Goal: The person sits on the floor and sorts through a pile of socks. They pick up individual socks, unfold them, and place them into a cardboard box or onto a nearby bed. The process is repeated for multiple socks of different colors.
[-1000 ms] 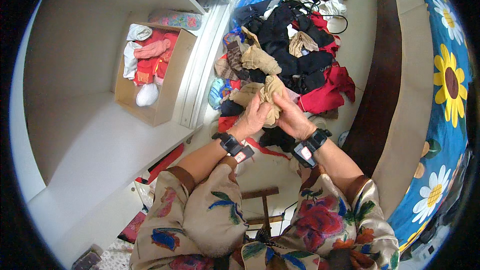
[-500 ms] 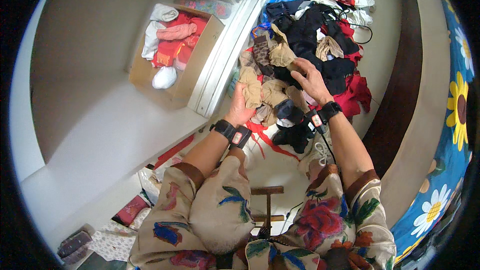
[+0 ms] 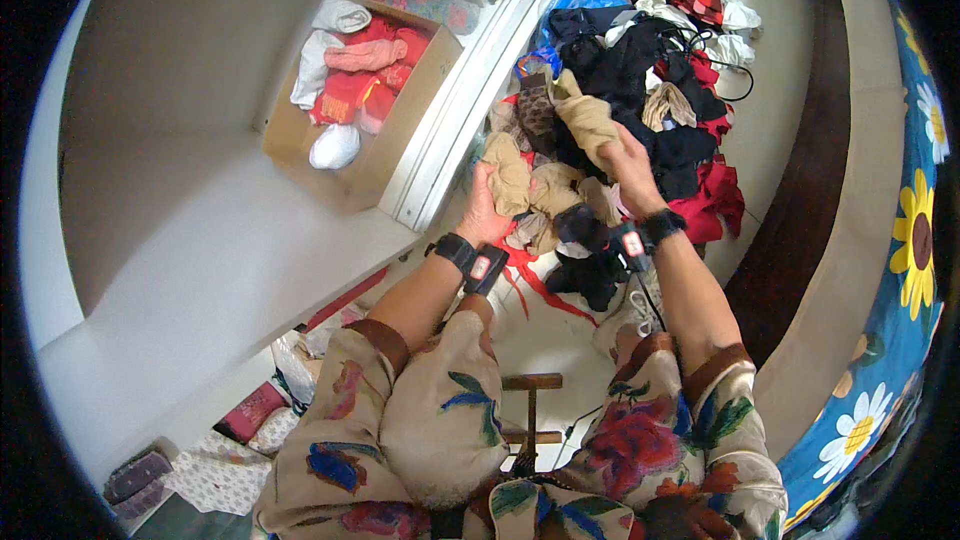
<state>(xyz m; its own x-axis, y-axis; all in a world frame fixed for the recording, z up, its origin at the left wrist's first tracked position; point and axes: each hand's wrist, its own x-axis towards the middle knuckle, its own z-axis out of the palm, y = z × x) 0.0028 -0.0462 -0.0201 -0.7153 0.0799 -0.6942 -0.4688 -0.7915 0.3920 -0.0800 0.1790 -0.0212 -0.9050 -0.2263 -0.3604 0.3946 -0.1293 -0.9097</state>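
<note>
My left hand (image 3: 484, 212) grips a bunched beige sock (image 3: 507, 178) at the near left side of a clothes heap. The fingers of my right hand (image 3: 630, 170) are closed on the lower end of another beige sock (image 3: 586, 120), which stretches up and left over the pile. Between my hands lie more crumpled beige and dark socks (image 3: 553, 190). A brown patterned sock (image 3: 536, 112) rests just beyond them. Black garments (image 3: 615, 65) make up much of the heap, with a red cloth (image 3: 712, 202) along its right side.
To the left, a cardboard box (image 3: 405, 125) inside the cabinet holds red, pink and white rolled items. A raised white cabinet edge (image 3: 440, 145) runs beside the heap. Dark wood trim (image 3: 790, 210) and a flowered blue cover (image 3: 915, 230) border the right. Red ribbons (image 3: 545, 285) trail on the floor.
My right hand has closed on the beige sock it was reaching at and raised it a little. My left hand still holds its beige sock. The view has shifted slightly.
</note>
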